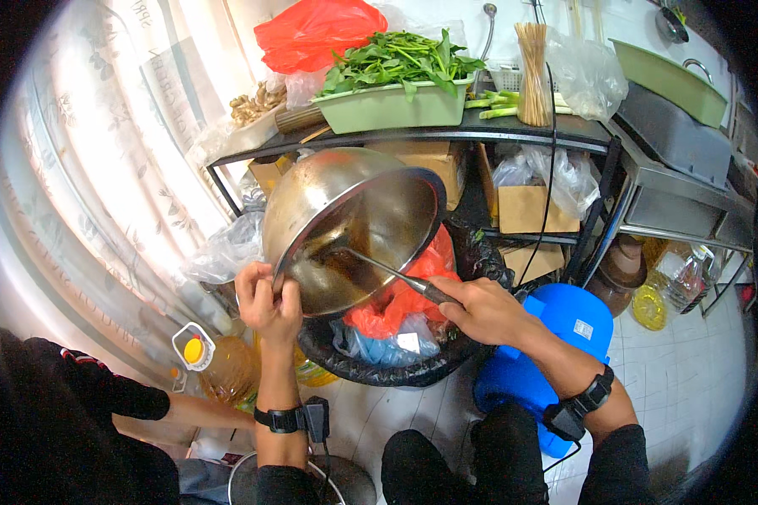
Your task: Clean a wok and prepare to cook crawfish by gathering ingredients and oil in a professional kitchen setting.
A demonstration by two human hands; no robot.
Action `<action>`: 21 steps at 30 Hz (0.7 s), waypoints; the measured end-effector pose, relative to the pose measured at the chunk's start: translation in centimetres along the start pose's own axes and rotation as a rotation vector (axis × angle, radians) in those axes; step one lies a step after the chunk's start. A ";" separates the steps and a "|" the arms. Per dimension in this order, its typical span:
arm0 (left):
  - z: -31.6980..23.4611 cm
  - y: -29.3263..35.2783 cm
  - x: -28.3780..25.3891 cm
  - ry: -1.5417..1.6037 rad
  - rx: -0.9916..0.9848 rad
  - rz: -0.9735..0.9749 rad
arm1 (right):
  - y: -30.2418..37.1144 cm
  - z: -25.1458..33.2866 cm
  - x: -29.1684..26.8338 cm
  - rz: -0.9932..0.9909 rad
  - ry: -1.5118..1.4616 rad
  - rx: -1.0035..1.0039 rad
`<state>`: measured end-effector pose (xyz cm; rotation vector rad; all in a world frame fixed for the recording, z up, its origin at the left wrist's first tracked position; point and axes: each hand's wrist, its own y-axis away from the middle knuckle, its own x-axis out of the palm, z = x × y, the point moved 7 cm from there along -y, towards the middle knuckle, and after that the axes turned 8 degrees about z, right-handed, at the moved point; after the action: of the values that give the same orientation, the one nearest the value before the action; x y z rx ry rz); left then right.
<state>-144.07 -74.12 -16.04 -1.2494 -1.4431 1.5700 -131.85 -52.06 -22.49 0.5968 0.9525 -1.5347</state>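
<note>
My left hand (268,301) is closed on the near rim of a large steel mixing bowl (316,198), which is tipped on its side above a bin (370,370) lined with a black bag. Brown residue coats the bowl's inside. In my right fist (490,310) is the dark handle of a long metal utensil (430,289). Its shaft reaches into the bowl, and its tip, against the brown residue, is too unclear to name. Below the bowl, a red plastic bag (387,313) and a pale blue bag (400,343) lie in the bin.
Behind stands a black shelf (514,132) bearing a green tub (387,108) of leafy greens and wooden skewers (533,76). A blue plastic container (577,324) lies right of the bin. Another person's arm (198,410) is at lower left, near an oil jug (227,366).
</note>
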 end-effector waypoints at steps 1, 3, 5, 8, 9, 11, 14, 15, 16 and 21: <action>-0.4 -0.1 0.1 -0.038 0.039 0.002 | -0.1 0.4 -0.7 -0.058 -0.004 -0.021; -0.8 -0.1 0.0 -0.043 0.046 0.016 | -0.8 1.1 -1.0 -0.061 0.005 -0.048; -1.0 -0.2 0.1 -0.048 0.056 0.022 | -0.5 0.4 -0.4 -0.007 0.049 0.000; -0.5 -0.2 0.3 -0.043 0.012 0.008 | 0.4 0.2 -1.2 0.072 0.143 0.043; -0.3 0.0 0.2 -0.055 0.004 0.019 | 0.6 0.7 -1.6 0.101 0.186 0.043; -0.6 0.4 0.3 -0.058 -0.023 0.050 | 0.0 1.8 -2.2 0.050 0.165 0.017; -1.3 0.7 0.8 -0.031 0.025 0.033 | -1.2 2.5 -1.0 0.020 0.172 0.055; -1.4 0.8 0.7 -0.023 0.015 0.028 | -1.5 2.2 -0.3 0.043 0.195 0.097; -1.4 0.8 0.7 -0.026 0.012 0.017 | -1.2 2.5 -0.2 0.044 0.205 0.090; -1.1 1.4 1.1 -0.045 -0.011 0.029 | -0.2 1.9 0.1 0.053 0.291 0.094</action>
<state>-143.24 -73.01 -17.57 -1.2541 -1.4693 1.6210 -131.83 -53.71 -21.50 0.9238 1.0772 -1.4755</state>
